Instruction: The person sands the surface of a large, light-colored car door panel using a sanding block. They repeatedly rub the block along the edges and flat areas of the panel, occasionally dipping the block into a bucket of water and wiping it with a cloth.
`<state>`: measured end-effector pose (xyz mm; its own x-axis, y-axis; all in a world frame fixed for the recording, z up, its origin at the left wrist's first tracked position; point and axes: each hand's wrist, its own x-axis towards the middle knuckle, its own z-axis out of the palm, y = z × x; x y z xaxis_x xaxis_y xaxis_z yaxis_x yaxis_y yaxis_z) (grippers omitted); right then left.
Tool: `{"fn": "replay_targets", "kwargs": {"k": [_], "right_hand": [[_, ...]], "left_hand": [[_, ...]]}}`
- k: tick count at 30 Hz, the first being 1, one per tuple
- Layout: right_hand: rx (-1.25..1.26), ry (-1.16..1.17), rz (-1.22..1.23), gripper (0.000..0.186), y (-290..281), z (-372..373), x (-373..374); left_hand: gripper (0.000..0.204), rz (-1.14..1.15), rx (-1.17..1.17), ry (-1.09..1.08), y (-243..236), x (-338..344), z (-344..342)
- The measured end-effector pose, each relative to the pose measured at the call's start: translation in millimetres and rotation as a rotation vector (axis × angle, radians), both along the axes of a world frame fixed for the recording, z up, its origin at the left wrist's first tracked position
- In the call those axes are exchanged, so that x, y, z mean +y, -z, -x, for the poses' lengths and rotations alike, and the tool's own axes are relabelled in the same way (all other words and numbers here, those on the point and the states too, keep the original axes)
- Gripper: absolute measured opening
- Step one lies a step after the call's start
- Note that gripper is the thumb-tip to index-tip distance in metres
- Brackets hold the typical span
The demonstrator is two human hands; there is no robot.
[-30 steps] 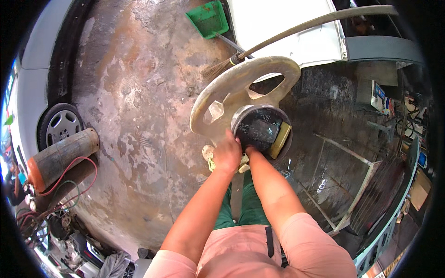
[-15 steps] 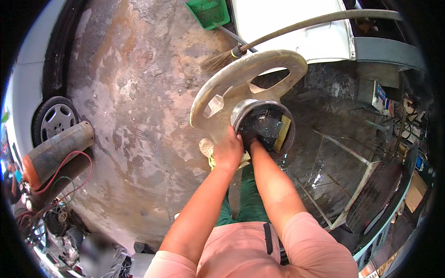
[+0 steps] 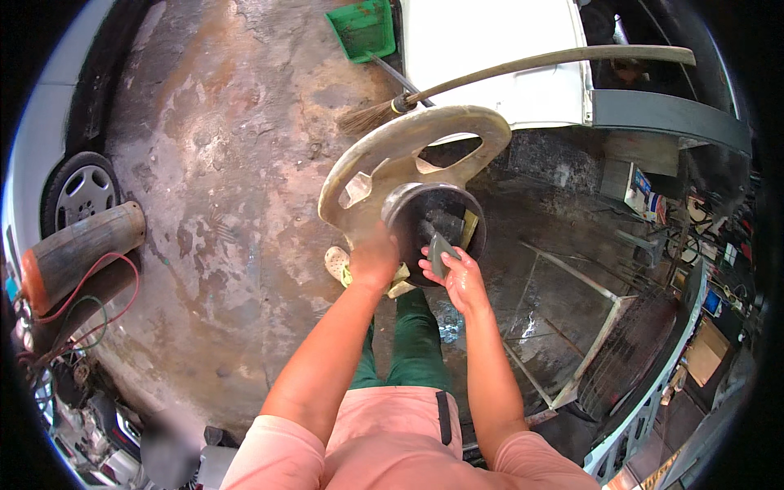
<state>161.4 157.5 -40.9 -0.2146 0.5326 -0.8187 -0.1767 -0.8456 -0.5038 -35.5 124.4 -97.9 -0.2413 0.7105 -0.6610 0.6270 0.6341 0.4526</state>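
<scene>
My right hand (image 3: pixel 460 282) is closed on a small flat grey-green piece (image 3: pixel 442 255), held up over the near right part of a dark bucket (image 3: pixel 483 224). I cannot make out exactly what the piece is. Its fingers look wet. Inside the bucket are a dark block-like thing (image 3: pixel 446 222) and a yellowish strip (image 3: pixel 469 229) against the right wall. My left hand (image 3: pixel 374 260) is at the bucket's left side near the rim, its fingers blurred and partly hidden. Behind the bucket rises a worn beige plastic chair back (image 3: pixel 359 159) with cut-out openings.
Beyond the chair lie a broom (image 3: pixel 371 116) and a green dustpan (image 3: pixel 367 37), beside a white panel (image 3: pixel 490 57). To the left are a gas cylinder (image 3: pixel 90 245) with hoses and a car wheel (image 3: pixel 80 196). A metal frame (image 3: pixel 588 355) lies on the right.
My right hand has come up out of the bucket, now with the grey-green piece in its fingers. My left hand stays at the bucket's left side. The view has shifted slightly.
</scene>
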Motion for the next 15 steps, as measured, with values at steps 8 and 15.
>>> {"fn": "replay_targets", "kwargs": {"k": [8,15], "right_hand": [[0.003,0.047,-0.052,0.036,-10,-14,-4],[-0.659,-0.086,-0.349,0.064,78,-43,-7]], "left_hand": [[0.031,-0.016,0.036,0.037,1,-1,-1],[0.028,0.027,0.016,0.004,-13,6,-1]]}}
